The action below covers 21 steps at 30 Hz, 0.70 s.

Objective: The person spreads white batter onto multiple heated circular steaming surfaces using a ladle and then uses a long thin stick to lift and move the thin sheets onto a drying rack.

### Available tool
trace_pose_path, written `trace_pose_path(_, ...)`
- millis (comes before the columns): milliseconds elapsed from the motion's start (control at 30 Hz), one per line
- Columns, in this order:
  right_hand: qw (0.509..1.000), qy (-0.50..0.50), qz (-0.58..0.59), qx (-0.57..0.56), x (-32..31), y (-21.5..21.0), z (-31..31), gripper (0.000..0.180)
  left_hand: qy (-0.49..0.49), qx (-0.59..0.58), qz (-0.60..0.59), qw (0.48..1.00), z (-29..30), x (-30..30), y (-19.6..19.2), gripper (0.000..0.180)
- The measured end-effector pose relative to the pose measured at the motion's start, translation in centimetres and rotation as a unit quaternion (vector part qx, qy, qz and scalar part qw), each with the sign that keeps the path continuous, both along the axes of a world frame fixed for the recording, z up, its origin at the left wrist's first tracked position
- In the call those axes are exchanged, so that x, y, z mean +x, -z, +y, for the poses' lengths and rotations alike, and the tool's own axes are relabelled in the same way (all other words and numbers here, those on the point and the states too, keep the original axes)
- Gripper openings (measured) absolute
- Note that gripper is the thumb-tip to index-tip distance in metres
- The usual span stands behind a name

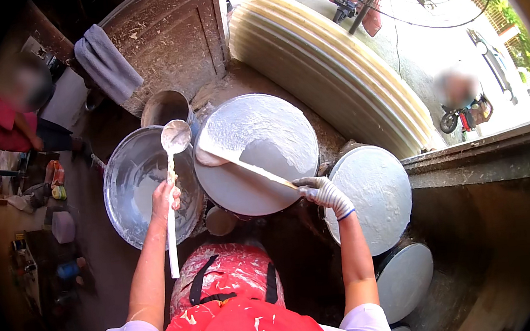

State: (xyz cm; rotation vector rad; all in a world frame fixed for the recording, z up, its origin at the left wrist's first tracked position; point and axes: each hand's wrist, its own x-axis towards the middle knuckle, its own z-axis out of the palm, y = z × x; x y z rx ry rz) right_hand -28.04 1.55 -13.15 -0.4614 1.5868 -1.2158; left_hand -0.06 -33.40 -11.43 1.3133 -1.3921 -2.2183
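Note:
My bare left hand (pixel 165 197) is wrapped round the long white handle of a ladle (pixel 176 136). The ladle's bowl, coated in pale batter, hangs over the far right rim of a large metal basin (pixel 116 208) with whitish liquid in it. In my right hand (pixel 325 195), which wears a striped knit glove, is the handle of a long-handled spreader (pixel 252 168). Its batter-covered head lies at the left side of a round steaming cloth or plate (pixel 235 190); I cannot tell which. White batter covers the far part of that round surface, with a smoother grey patch nearer me.
A second round white-coated surface (pixel 373 200) and a third (pixel 407 282) stand to the right. Behind the basin is a metal bucket (pixel 166 105). A corrugated sheet (pixel 332 69) curves along the far right side. One person (pixel 3 130) sits at the left.

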Motion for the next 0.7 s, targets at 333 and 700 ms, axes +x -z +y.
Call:
trace_pose_path(333, 0.984, -0.084, 0.153, 0.037, -3.9, 2.5, -6.3, 0.027, -0.004, -0.023, -0.019, 1.000, 0.5, -0.8, -0.7, 0.026)
trace_pose_path(700, 0.990, 0.065, 0.126, -0.020, -0.7, 3.5, 0.3, 0.034, 0.183, -0.104, -0.103, 0.972, 0.3, 2.5, 0.9, 0.032)
